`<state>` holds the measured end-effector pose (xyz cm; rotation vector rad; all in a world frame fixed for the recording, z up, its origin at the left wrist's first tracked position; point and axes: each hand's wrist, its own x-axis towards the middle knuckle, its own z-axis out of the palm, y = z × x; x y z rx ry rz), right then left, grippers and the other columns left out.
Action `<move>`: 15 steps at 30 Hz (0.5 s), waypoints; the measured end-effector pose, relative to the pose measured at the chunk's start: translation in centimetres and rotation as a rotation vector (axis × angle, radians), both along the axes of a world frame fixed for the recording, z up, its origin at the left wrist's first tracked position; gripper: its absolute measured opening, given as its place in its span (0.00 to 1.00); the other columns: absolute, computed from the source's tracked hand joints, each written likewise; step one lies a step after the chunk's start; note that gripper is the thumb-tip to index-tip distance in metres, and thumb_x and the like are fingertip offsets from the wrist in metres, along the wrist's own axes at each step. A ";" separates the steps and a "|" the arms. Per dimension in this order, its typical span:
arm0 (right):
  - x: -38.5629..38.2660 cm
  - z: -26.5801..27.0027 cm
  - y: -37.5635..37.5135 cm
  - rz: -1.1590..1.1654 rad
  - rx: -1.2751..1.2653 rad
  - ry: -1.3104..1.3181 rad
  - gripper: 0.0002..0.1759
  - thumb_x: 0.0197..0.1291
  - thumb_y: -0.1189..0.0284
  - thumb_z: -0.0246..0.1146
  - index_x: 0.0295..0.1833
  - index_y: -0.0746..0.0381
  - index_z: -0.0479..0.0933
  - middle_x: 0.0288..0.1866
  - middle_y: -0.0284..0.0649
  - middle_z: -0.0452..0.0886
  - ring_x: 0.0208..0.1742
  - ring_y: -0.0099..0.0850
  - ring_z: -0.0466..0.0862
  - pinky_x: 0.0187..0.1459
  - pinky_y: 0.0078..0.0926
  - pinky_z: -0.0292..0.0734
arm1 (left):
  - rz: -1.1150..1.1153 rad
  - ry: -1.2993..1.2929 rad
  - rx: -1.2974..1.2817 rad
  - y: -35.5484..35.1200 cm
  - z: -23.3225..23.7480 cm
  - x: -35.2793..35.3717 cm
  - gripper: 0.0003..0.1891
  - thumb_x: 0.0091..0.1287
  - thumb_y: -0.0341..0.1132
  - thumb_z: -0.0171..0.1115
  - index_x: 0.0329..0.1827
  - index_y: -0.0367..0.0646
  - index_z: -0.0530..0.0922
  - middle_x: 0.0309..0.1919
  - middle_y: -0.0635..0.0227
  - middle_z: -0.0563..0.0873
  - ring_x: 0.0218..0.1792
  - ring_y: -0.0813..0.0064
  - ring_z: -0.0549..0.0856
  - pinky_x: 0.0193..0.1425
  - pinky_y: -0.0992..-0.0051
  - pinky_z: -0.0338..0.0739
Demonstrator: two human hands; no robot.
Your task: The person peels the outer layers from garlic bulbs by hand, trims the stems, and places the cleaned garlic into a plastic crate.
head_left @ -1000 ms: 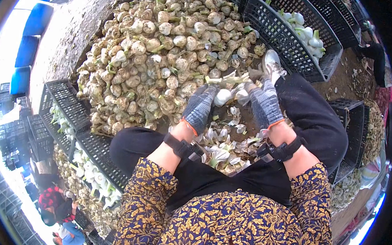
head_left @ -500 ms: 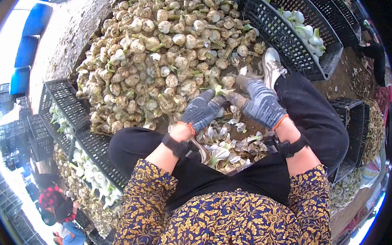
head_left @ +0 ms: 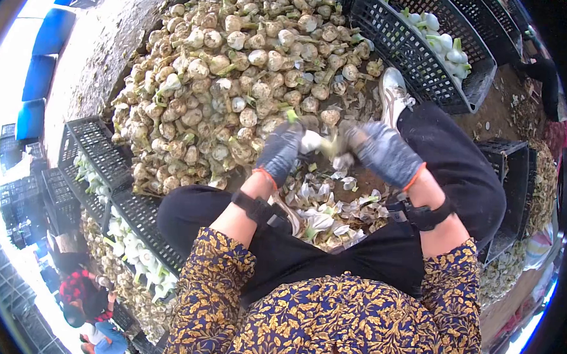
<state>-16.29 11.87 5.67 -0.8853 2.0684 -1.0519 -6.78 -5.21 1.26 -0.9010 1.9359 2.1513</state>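
My left hand (head_left: 280, 148), in a grey glove with an orange cuff, is closed round a garlic bulb (head_left: 311, 142) whose white side faces right; a green stem end pokes out above the fingers. My right hand (head_left: 381, 153), gloved the same way, is just right of the bulb, its fingertips smeared by motion near blurred peel. What it grips, if anything, cannot be made out. Beyond both hands spreads a large heap of dirty garlic bulbs (head_left: 237, 91). Loose white peel (head_left: 323, 221) lies below the hands, between my legs.
A black crate (head_left: 405, 55) with white bulbs stands at the upper right. More crates of white bulbs (head_left: 135, 252) are at the left, near another black crate (head_left: 92, 148). A co-worker in a red checked top (head_left: 75, 289) is at the lower left. An empty-looking crate (head_left: 514, 189) stands right.
My hands have moved apart slightly, the left one turning more upright. The bulb's white side now shows between them, and the right hand has shifted a little right.
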 end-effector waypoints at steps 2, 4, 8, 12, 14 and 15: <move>0.5 -1.2 0.5 0.250 0.244 0.467 0.13 0.52 0.69 0.55 0.42 0.64 0.73 0.27 0.50 0.76 0.29 0.48 0.77 0.33 0.41 0.73 | 0.016 0.154 0.140 -0.9 -2.5 0.5 0.16 0.68 0.42 0.44 0.45 0.43 0.76 0.35 0.66 0.82 0.34 0.74 0.81 0.35 0.76 0.76; 0.9 -1.1 -0.1 0.106 0.098 0.491 0.14 0.51 0.69 0.57 0.44 0.64 0.72 0.30 0.51 0.76 0.31 0.48 0.77 0.35 0.41 0.73 | 0.456 -0.097 0.576 0.2 0.4 -0.3 0.15 0.64 0.48 0.51 0.43 0.47 0.75 0.30 0.68 0.82 0.32 0.74 0.81 0.31 0.77 0.77; 1.8 -0.3 -1.9 -0.149 -0.078 0.192 0.20 0.50 0.65 0.62 0.46 0.65 0.70 0.35 0.47 0.76 0.38 0.42 0.78 0.40 0.36 0.74 | 0.489 -0.150 0.750 0.0 0.0 -0.4 0.15 0.63 0.49 0.52 0.36 0.48 0.75 0.27 0.70 0.81 0.27 0.73 0.80 0.30 0.75 0.77; 1.8 -0.4 -2.4 -0.318 -0.169 -0.637 0.23 0.54 0.57 0.61 0.49 0.63 0.71 0.36 0.40 0.78 0.36 0.29 0.80 0.36 0.28 0.77 | 0.534 -0.083 0.772 0.8 0.1 -0.7 0.18 0.67 0.50 0.45 0.42 0.45 0.75 0.30 0.68 0.81 0.26 0.74 0.80 0.23 0.76 0.76; 2.2 -1.3 -2.9 -0.489 -0.102 -1.332 0.22 0.58 0.55 0.57 0.49 0.60 0.72 0.37 0.38 0.78 0.32 0.23 0.79 0.32 0.26 0.80 | 0.480 -0.038 0.810 1.3 1.3 -0.7 0.18 0.66 0.49 0.46 0.42 0.45 0.74 0.31 0.68 0.81 0.26 0.74 0.80 0.24 0.75 0.76; 2.6 -1.0 -3.3 -0.489 -0.103 -1.331 0.22 0.58 0.55 0.57 0.49 0.60 0.72 0.37 0.38 0.78 0.32 0.23 0.79 0.32 0.26 0.80 | 0.428 0.006 0.845 1.4 2.1 -0.6 0.17 0.66 0.49 0.46 0.42 0.45 0.74 0.32 0.67 0.81 0.26 0.73 0.80 0.25 0.75 0.77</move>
